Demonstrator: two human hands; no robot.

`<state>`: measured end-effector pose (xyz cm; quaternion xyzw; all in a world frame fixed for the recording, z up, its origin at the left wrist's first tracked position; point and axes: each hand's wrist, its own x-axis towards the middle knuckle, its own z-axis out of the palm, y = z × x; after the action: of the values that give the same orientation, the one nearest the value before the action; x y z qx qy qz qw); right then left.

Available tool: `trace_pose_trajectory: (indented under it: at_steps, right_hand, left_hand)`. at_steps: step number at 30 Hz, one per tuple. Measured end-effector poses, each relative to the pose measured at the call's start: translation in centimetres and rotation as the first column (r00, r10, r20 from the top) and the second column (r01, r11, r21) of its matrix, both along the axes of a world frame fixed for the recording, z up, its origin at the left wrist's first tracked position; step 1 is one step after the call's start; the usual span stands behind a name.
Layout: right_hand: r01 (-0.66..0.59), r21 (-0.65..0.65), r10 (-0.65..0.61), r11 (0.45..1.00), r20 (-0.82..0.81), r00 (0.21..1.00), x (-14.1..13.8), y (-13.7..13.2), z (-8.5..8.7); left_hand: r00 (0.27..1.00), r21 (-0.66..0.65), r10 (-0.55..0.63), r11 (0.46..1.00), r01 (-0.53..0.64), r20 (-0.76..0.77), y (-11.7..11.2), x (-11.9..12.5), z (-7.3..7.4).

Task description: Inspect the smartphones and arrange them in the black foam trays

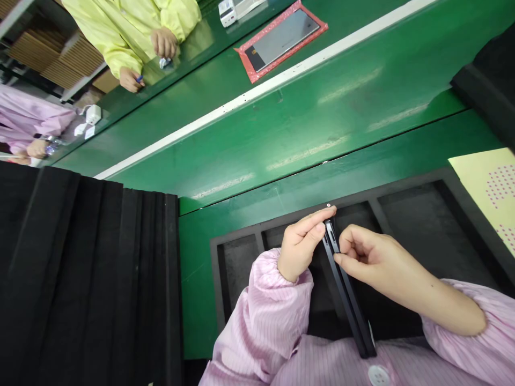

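Note:
A slim dark device with two parallel layers and small port openings stands edge-on, its lower end against my shirt. Its kind is not certain; it resembles a closed laptop. My left hand holds its far end, with the fingers stretched over the end and the thumb on the near side. Beside the left fingertips shows a small white dot with a red centre. At the device's right side is my right hand, fingers curled in and the thumb tip against the edge. What those fingers pinch, if anything, is hidden.
Beneath my hands lies a black foam tray with compartments. Black foam pieces stack up at left. A yellow sheet of pink dots lies right. Across the green bench rests a panel on red wrap; co-workers' hands are beyond.

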<state>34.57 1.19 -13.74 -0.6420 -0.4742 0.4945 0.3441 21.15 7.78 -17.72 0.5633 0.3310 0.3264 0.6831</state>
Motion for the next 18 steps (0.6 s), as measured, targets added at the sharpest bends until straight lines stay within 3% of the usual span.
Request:
trace_pose_trajectory:
  at_steps: [9,12,18]
  right_hand:
    - [0.164,0.174,-0.180,0.971,0.080,0.980,-0.3,1.9,-0.7]
    - [0.246,0.155,-0.248,0.957,-0.012,0.969,-0.2,1.7,-1.4]
    - [0.175,0.110,-0.164,0.978,-0.107,0.981,0.5,0.8,-1.5]
  left_hand:
    - [0.999,-0.011,0.036,0.999,-0.036,0.017,-0.2,0.0,-0.5]
    - [0.999,-0.032,0.039,0.999,-0.037,0.038,-0.3,0.0,-0.6]
    - [0.998,-0.085,0.016,0.996,-0.010,0.064,-0.2,-0.1,-0.5]
